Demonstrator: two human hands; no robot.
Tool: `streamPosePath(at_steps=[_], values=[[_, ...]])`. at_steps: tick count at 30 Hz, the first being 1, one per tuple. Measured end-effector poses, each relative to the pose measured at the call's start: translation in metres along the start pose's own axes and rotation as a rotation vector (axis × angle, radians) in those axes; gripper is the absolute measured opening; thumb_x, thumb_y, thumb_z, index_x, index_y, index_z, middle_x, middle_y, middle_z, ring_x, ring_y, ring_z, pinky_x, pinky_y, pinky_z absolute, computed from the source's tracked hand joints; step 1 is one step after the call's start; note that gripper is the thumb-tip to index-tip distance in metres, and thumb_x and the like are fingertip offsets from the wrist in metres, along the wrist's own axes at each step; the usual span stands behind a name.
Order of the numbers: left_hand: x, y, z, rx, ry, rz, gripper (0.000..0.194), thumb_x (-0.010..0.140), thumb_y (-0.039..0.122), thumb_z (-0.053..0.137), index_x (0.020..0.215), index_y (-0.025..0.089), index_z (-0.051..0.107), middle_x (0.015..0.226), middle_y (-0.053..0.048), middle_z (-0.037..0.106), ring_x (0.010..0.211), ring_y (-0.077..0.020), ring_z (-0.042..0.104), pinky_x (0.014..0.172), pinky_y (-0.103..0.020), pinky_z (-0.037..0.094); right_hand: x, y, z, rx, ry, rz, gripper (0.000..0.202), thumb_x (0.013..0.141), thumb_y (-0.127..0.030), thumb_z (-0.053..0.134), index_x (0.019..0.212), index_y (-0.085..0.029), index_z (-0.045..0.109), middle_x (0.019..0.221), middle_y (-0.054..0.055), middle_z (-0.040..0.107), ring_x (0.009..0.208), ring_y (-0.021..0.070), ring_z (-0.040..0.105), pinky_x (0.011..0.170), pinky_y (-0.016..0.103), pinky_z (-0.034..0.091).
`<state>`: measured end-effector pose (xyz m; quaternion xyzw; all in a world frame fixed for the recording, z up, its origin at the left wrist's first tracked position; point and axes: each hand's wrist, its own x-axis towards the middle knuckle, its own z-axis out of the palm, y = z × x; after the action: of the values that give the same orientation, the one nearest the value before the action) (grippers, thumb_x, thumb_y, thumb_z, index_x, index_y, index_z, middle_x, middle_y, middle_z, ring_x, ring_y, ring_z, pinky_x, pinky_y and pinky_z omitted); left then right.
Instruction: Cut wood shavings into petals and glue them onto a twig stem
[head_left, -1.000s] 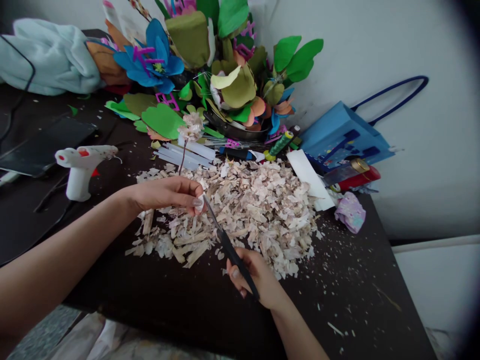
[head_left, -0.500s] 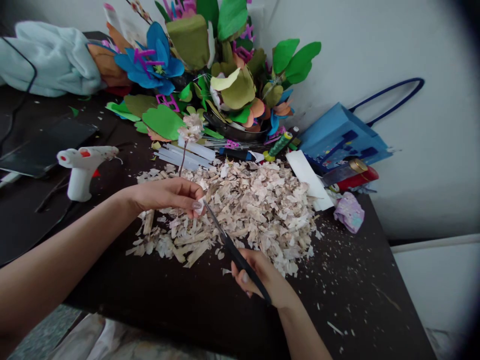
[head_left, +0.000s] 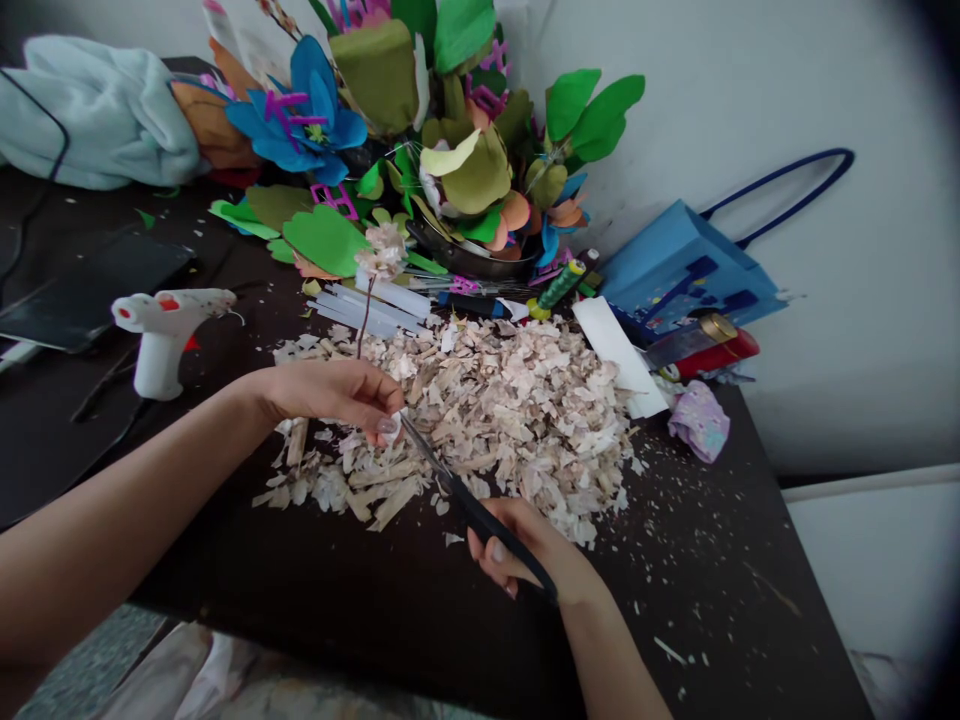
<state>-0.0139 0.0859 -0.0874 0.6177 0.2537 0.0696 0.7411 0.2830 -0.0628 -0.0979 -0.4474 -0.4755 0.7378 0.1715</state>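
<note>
My left hand (head_left: 349, 396) pinches a small white piece (head_left: 397, 424) between thumb and fingers; a thin brown stem topped by a pale pink flower (head_left: 384, 252) rises from behind the same hand. Black-handled scissors (head_left: 480, 512) are in my right hand (head_left: 525, 550), with fingers wrapped round the handles. The blade tips point up and left and meet the edge of the white piece. Beneath and beyond both hands spreads a heap of pale, dry flakes (head_left: 525, 410) on the dark table (head_left: 360, 600).
A white glue gun (head_left: 161, 335) lies at left. Translucent glue sticks (head_left: 367, 312), a green thread spool (head_left: 559, 287) and coloured craft flowers (head_left: 322, 120) stand behind the heap. At right are a white strip (head_left: 619, 355), blue bag (head_left: 686, 265) and crumpled purple cloth (head_left: 699, 420).
My right hand and the scissors have shifted slightly right and down. The white piece sits slightly lower and at a different angle, and the blades look closer together.
</note>
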Motion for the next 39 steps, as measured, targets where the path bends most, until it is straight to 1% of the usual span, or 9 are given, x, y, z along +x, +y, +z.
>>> streamPosePath(at_steps=[5,8,14,17,21,27,32,36,39], values=[[0.001,0.001,0.003,0.02,-0.027,-0.038,0.012,0.079,0.033,0.079,0.081,0.021,0.077,0.076,-0.003,0.073,0.07,-0.0154,0.066,0.065,-0.023,0.052,0.0,-0.001,-0.001,-0.04,-0.006,0.017,0.058,0.073,-0.071,0.073,0.076,-0.017,0.055,0.051,-0.006,0.05,0.039,0.0058,0.044,0.036,0.016,0.036],[0.002,0.002,0.005,0.019,-0.045,-0.054,0.013,0.078,0.033,0.08,0.082,0.021,0.078,0.075,-0.003,0.073,0.07,-0.0167,0.066,0.064,-0.024,0.052,-0.001,0.001,-0.003,-0.063,-0.01,0.016,0.054,0.076,-0.069,0.072,0.075,-0.018,0.055,0.05,-0.007,0.049,0.038,0.0063,0.045,0.036,0.016,0.035],[0.004,0.0,0.005,-0.019,-0.037,-0.068,0.017,0.075,0.034,0.083,0.085,0.02,0.079,0.079,-0.005,0.076,0.071,-0.0178,0.068,0.066,-0.024,0.054,-0.002,-0.002,0.0,-0.032,0.059,0.077,0.052,0.073,-0.066,0.076,0.073,-0.019,0.055,0.05,-0.008,0.047,0.036,0.0053,0.038,0.035,0.018,0.032],[0.004,0.001,0.007,-0.027,-0.044,-0.042,0.017,0.078,0.035,0.081,0.083,0.019,0.078,0.079,-0.004,0.075,0.072,-0.0164,0.067,0.068,-0.024,0.054,0.001,-0.004,0.005,-0.017,0.127,-0.013,0.053,0.072,-0.067,0.076,0.073,-0.018,0.055,0.054,-0.007,0.048,0.039,0.0052,0.039,0.038,0.019,0.034],[0.006,0.004,0.018,-0.098,-0.001,0.015,0.021,0.082,0.04,0.079,0.086,0.019,0.075,0.081,-0.003,0.074,0.073,-0.0138,0.067,0.07,-0.022,0.055,0.01,-0.001,0.012,-0.017,0.295,-0.215,0.045,0.076,-0.058,0.079,0.078,-0.018,0.057,0.058,-0.006,0.051,0.043,0.0064,0.045,0.044,0.02,0.037],[0.014,0.0,0.04,-0.201,-0.033,0.02,0.022,0.083,0.039,0.078,0.085,0.018,0.071,0.081,-0.002,0.073,0.071,-0.0125,0.066,0.068,-0.022,0.054,0.019,-0.006,0.022,0.055,0.484,-0.272,0.043,0.068,-0.051,0.086,0.081,-0.02,0.06,0.064,-0.004,0.06,0.047,0.0094,0.052,0.047,0.023,0.042],[0.019,-0.004,0.052,-0.234,-0.038,-0.013,0.022,0.081,0.037,0.08,0.086,0.018,0.068,0.078,-0.001,0.07,0.069,-0.0122,0.063,0.067,-0.023,0.052,0.024,-0.009,0.029,0.135,0.537,-0.308,0.041,0.068,-0.051,0.085,0.082,-0.021,0.06,0.067,-0.002,0.064,0.049,0.0117,0.056,0.047,0.025,0.047],[0.023,-0.007,0.06,-0.252,0.022,0.004,0.022,0.08,0.034,0.079,0.087,0.017,0.068,0.075,0.001,0.067,0.066,-0.0115,0.06,0.065,-0.023,0.05,0.029,-0.004,0.032,0.173,0.564,-0.353,0.039,0.071,-0.049,0.084,0.084,-0.021,0.059,0.068,-0.002,0.065,0.048,0.0113,0.055,0.048,0.026,0.049],[0.027,-0.01,0.066,-0.294,0.077,0.006,0.024,0.079,0.03,0.08,0.097,0.018,0.07,0.079,0.001,0.067,0.066,-0.0104,0.059,0.063,-0.021,0.048,0.033,-0.002,0.034,0.21,0.567,-0.389,0.038,0.072,-0.047,0.084,0.084,-0.022,0.058,0.071,-0.002,0.067,0.049,0.0108,0.056,0.051,0.027,0.051]])
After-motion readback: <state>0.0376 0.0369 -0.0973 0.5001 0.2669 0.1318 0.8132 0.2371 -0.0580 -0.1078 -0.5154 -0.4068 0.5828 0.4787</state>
